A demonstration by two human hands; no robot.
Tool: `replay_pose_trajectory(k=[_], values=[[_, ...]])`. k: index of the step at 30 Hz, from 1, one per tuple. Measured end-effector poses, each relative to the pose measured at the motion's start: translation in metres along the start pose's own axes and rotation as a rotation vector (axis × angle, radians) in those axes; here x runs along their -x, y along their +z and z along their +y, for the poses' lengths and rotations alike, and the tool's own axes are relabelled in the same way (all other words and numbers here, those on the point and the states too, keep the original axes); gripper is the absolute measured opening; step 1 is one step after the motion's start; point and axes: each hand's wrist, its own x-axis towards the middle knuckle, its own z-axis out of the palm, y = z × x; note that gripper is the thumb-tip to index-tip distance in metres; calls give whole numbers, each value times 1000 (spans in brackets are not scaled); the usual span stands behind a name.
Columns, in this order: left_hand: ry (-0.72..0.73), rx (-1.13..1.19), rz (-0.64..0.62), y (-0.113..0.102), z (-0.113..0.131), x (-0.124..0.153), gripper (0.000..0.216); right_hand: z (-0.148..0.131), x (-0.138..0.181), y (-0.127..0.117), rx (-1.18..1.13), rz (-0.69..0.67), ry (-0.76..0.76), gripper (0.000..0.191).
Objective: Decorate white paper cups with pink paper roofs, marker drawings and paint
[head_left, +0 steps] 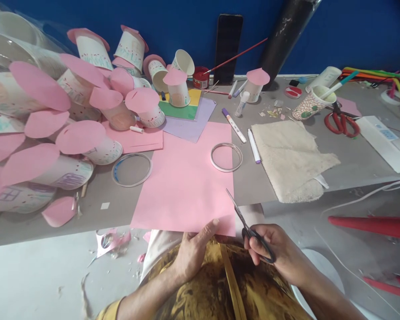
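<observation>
A large pink paper sheet lies at the table's front edge, its near edge reaching slightly past it. My left hand grips that near edge, thumb on top and fingers hidden underneath. In my right hand is a pair of scissors with dark handles; the blades look nearly closed and point up and away, beside the sheet's right edge. A roll of narrow tape rests on the sheet's right side. Another tape ring lies at its left.
Decorated paper cups with pink paper tops crowd the left. Behind the sheet are lilac paper and markers. To the right are a beige cloth, red-handled scissors and a patterned cup. A phone leans against the blue wall.
</observation>
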Motion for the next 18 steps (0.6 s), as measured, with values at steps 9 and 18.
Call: replay_pose_trajectory(k=[9,18], values=[[-19,62,-41,1,3,0,42,3,0,-11,-33,-44,19,61],[-2,99,-40,2,10,1,37,-7,0,-10,-24,-38,42,63]])
